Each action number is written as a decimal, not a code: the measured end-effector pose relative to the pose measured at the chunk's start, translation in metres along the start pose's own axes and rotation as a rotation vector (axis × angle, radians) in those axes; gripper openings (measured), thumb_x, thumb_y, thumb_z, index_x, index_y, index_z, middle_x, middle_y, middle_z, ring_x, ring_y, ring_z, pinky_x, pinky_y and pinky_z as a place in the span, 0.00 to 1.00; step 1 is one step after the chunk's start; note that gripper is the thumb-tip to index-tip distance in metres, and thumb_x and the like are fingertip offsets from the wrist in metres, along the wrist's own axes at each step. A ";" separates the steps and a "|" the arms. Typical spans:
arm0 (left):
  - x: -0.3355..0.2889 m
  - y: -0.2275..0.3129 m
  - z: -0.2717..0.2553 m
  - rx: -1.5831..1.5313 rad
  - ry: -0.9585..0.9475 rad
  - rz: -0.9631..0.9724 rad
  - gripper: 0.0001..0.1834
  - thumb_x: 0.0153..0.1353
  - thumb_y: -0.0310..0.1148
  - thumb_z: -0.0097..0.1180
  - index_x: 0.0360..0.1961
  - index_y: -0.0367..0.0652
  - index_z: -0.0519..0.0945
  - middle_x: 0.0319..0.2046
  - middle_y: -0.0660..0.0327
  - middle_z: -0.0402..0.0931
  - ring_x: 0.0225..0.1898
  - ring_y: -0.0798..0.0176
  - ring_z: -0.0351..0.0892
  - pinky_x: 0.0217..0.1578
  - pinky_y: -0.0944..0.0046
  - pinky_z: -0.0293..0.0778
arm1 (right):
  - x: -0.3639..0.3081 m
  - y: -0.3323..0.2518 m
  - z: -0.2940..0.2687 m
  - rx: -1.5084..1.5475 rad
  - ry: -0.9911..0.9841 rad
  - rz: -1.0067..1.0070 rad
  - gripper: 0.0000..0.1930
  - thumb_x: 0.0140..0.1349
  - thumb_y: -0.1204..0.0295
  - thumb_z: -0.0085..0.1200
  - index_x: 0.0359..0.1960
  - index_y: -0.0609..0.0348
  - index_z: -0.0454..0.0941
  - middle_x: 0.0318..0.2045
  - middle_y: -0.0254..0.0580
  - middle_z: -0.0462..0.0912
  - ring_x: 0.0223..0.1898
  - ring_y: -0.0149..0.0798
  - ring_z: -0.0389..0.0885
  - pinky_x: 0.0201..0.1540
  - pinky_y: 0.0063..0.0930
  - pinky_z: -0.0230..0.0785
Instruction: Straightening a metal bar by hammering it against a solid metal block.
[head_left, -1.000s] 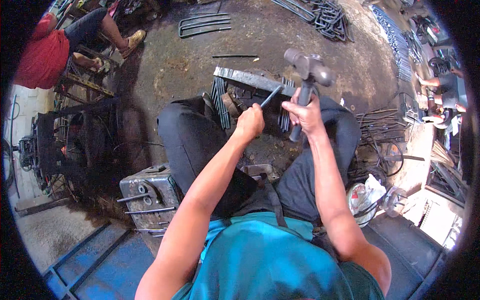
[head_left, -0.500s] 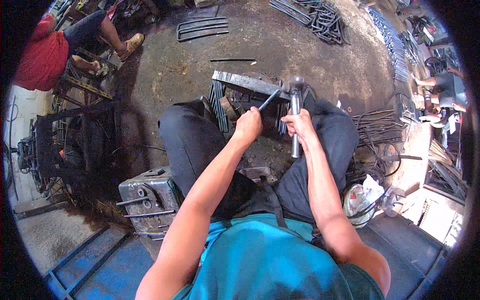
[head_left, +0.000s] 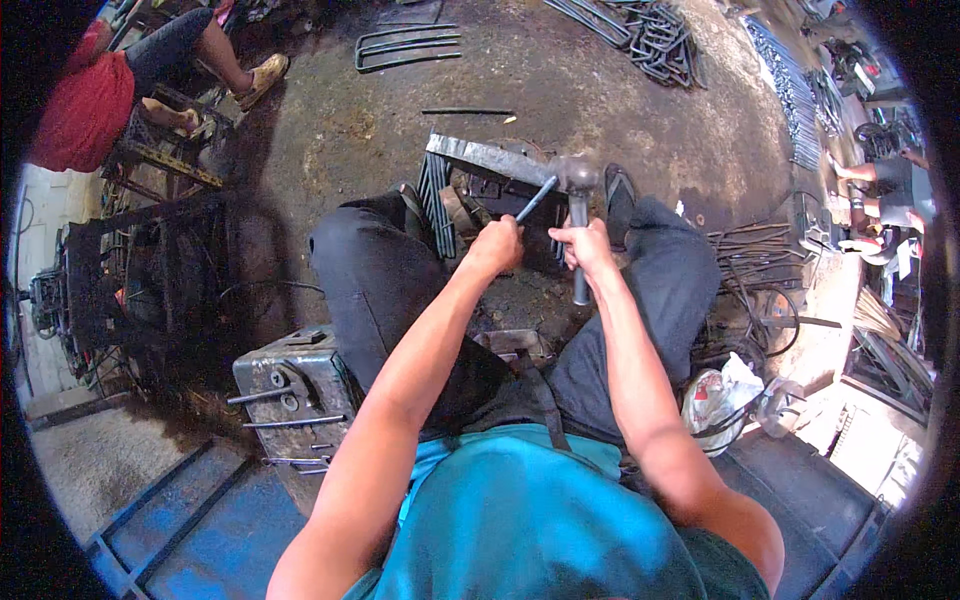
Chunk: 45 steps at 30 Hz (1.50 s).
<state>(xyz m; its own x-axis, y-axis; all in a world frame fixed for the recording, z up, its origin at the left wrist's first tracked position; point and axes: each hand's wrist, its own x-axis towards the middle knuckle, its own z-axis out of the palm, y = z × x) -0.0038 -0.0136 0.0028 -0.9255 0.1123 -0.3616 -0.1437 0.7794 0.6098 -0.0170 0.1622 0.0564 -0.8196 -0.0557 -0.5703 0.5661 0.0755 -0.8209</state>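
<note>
My left hand [head_left: 497, 247] is closed around a thin metal rod [head_left: 538, 198] that slants up to the right. The rod's upper end lies at the right part of a thick grey steel bar [head_left: 480, 153] between my feet. Wrapped round the metal handle of a hammer [head_left: 579, 205] is my right hand [head_left: 584, 246]. The hammer's head is slightly blurred and stands right beside the rod's end; whether they touch I cannot tell. Several straight rods [head_left: 437, 215] lean at the left end of the steel bar.
Bent rods [head_left: 408, 48] lie on the floor ahead, with a heap of bent rods [head_left: 660, 50] farther right. A metal box [head_left: 297, 385] stands by my left knee. Loose rods [head_left: 765, 255] and a plastic bag [head_left: 725, 400] lie right. Another person's foot [head_left: 262, 80] is at upper left.
The hammer and my right hand have moved left, bringing the hammer's head close to the rod's end. My left hand keeps the rod in nearly the same place.
</note>
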 end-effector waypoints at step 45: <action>0.008 -0.004 -0.010 -0.148 -0.179 -0.149 0.32 0.69 0.52 0.39 0.39 0.26 0.79 0.40 0.31 0.75 0.50 0.35 0.74 0.50 0.44 0.70 | -0.007 -0.009 0.008 0.199 -0.063 0.017 0.11 0.50 0.80 0.58 0.23 0.55 0.66 0.11 0.29 0.65 0.07 0.25 0.62 0.10 0.23 0.54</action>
<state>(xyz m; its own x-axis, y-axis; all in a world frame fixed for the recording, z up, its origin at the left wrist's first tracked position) -0.0139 -0.0220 0.0043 -0.8158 0.1207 -0.5657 -0.3353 0.6981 0.6326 -0.0162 0.1540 0.0677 -0.8062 -0.1190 -0.5796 0.5911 -0.1207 -0.7975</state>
